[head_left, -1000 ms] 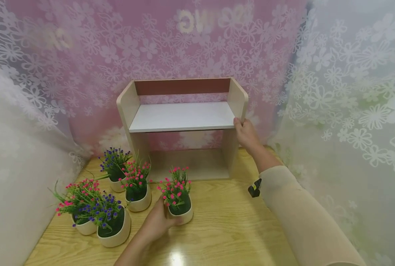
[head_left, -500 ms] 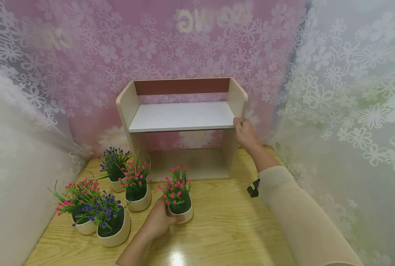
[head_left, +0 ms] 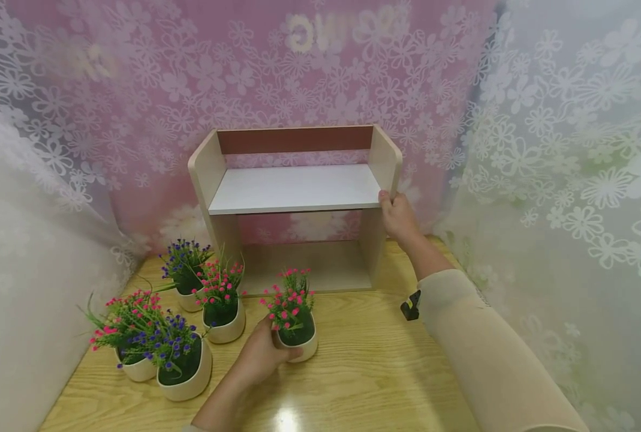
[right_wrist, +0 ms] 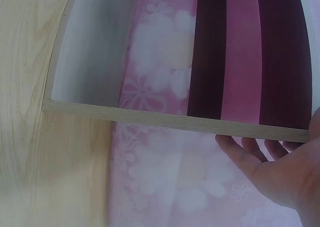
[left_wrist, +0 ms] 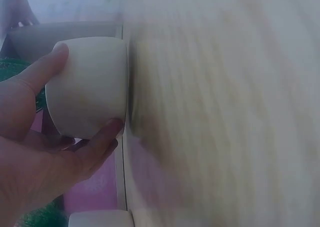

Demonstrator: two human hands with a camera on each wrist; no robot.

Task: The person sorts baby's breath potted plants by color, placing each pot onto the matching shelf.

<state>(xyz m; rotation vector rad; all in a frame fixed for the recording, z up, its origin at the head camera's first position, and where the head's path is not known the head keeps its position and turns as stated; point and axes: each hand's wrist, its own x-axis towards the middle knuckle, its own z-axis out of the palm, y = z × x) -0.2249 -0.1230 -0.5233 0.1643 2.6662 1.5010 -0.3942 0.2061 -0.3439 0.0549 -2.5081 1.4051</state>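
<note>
Pink-flowered pot [head_left: 298, 336]: cream outside, green inside, standing up straight. It is low down by the table [head_left: 363, 366], in front of the shelf [head_left: 296, 187]. I can't tell if its bottom touches the wood.
Left hand [head_left: 261, 355]: clamped on that pot, thumb on one side and fingers on the other.
Right hand [head_left: 400, 219]: clamped on the shelf's right side board [head_left: 383, 157], near the white middle board's front corner.
Shelf shape: two tall sides, a white board in the middle, a lower board [head_left: 309, 267] and a red-brown strip [head_left: 298, 141] across the top back.
Other pots: four more, all to the left. A second pink pot [head_left: 223, 327] is nearest, a back purple pot [head_left: 187, 279] is behind it, and a front purple pot [head_left: 185, 375] partly hides a far pink pot [head_left: 137, 367].
Right arm: a beige sleeve [head_left: 493, 348], with a small black thing [head_left: 411, 305] by the cuff.
Behind: a pink cloth [head_left: 309, 84] with white flowers.
</note>
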